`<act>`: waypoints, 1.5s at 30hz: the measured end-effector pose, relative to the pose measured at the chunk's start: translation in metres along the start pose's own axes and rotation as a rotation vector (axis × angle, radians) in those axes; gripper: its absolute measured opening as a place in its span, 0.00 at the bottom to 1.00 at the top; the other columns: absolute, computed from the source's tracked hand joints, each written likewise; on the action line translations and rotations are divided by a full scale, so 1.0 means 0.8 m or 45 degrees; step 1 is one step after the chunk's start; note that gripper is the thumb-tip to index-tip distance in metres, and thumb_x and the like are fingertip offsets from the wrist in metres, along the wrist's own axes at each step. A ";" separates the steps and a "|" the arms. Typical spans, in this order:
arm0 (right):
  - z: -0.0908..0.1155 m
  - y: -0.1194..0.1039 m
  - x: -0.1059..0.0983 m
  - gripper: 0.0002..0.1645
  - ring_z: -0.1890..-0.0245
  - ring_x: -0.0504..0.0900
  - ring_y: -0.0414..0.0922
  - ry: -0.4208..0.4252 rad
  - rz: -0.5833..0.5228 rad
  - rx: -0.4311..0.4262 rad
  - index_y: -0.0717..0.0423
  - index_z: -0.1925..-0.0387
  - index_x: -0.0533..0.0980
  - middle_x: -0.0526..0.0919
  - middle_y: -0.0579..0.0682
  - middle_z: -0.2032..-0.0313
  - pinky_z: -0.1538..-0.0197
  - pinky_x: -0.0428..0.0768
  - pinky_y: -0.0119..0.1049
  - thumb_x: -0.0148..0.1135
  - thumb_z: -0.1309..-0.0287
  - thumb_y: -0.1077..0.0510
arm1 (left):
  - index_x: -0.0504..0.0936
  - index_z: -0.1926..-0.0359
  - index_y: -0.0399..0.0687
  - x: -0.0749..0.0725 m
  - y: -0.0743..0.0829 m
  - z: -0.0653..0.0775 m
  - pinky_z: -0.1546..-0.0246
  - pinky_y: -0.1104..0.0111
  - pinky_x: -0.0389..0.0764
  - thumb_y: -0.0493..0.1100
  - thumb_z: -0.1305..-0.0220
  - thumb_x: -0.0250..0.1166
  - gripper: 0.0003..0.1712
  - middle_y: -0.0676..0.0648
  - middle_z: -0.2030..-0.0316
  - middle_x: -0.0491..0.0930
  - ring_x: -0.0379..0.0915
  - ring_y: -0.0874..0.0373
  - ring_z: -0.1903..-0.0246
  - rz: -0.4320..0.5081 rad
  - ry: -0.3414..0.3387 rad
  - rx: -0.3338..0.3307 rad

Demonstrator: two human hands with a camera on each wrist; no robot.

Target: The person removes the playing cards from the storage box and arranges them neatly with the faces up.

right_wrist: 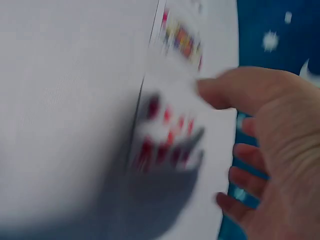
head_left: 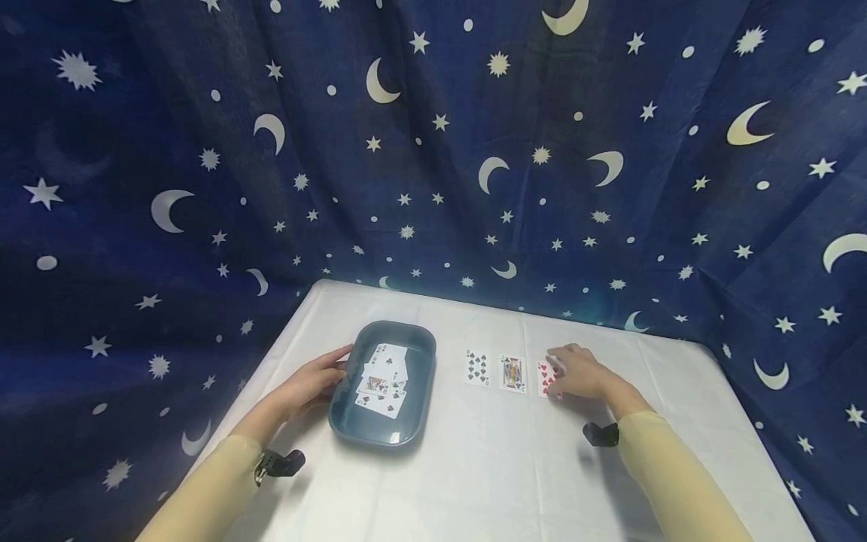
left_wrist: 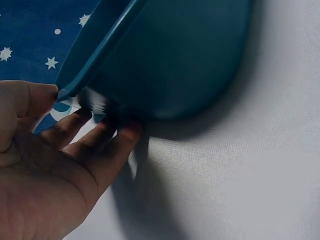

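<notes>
The left hand (head_left: 311, 388) is clamping on the tray (head_left: 374, 439) at its 9 o'clock side: the thumb is bearing on the rim, and the fingers are curling beneath it. The tray is resting on the white-covered bench (head_left: 488, 467) and is holding several overlapping cards (head_left: 389, 364), faces up. At 3 o'clock from the tray, three cards are lying in a spaced row. The black-pip card (head_left: 477, 368) is lying nearest the tray, the court card (head_left: 512, 373) is occupying the middle, and the red-pip card (head_left: 543, 370) is ending the row at 3 o'clock. The right hand (head_left: 581, 373) is hovering over the red-pip card, partly covering it; thumb and fingers are standing apart, and its shadow is falling on the card. At 12 o'clock, a dark blue curtain (head_left: 447, 226) with moons and stars is hanging beyond the bench.
</notes>
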State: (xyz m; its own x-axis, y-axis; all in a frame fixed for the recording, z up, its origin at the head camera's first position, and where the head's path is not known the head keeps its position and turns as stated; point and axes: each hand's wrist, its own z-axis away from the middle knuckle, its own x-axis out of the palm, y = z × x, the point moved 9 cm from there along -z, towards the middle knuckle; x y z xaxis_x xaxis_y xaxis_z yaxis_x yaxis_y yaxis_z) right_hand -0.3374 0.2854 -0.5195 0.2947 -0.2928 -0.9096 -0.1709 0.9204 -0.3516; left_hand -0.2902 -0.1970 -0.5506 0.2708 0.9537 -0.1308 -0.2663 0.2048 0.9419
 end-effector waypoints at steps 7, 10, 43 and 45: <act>-0.017 -0.125 -0.024 0.44 0.34 0.56 0.52 0.240 -0.004 -0.270 0.46 0.33 0.60 0.62 0.51 0.35 0.35 0.57 0.54 0.63 0.50 0.39 | 0.58 0.31 0.60 0.003 0.002 -0.002 0.47 0.45 0.69 0.37 0.37 0.51 0.34 0.40 0.36 0.62 0.62 0.40 0.40 0.005 0.002 -0.001; -0.020 -0.201 -0.017 0.45 0.34 0.56 0.48 0.257 0.009 -0.425 0.44 0.33 0.59 0.62 0.47 0.35 0.34 0.55 0.48 0.61 0.49 0.37 | 0.58 0.31 0.60 0.004 0.002 -0.002 0.46 0.45 0.68 0.37 0.38 0.52 0.34 0.39 0.36 0.63 0.62 0.40 0.40 0.007 0.015 -0.003; -0.100 -0.385 0.127 0.34 0.55 0.75 0.46 -0.058 0.474 -0.402 0.48 0.54 0.78 0.78 0.47 0.55 0.44 0.71 0.48 0.64 0.58 0.31 | 0.60 0.32 0.65 -0.001 -0.005 -0.003 0.47 0.47 0.70 0.40 0.36 0.52 0.32 0.43 0.36 0.63 0.63 0.43 0.40 0.001 0.016 0.003; -0.101 -0.386 0.127 0.32 0.60 0.74 0.44 -0.051 0.459 -0.422 0.47 0.58 0.79 0.79 0.45 0.61 0.47 0.73 0.47 0.67 0.61 0.31 | 0.60 0.32 0.64 -0.001 -0.003 -0.002 0.47 0.46 0.69 0.39 0.36 0.52 0.32 0.42 0.36 0.63 0.63 0.42 0.40 0.004 0.020 0.015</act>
State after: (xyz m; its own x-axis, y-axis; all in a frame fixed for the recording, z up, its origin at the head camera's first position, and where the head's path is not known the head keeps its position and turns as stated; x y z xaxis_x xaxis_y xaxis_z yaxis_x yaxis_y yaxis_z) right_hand -0.3310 -0.0498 -0.5213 0.1965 0.0454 -0.9794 -0.5567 0.8275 -0.0734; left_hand -0.2915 -0.1981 -0.5535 0.2556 0.9577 -0.1322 -0.2562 0.1989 0.9459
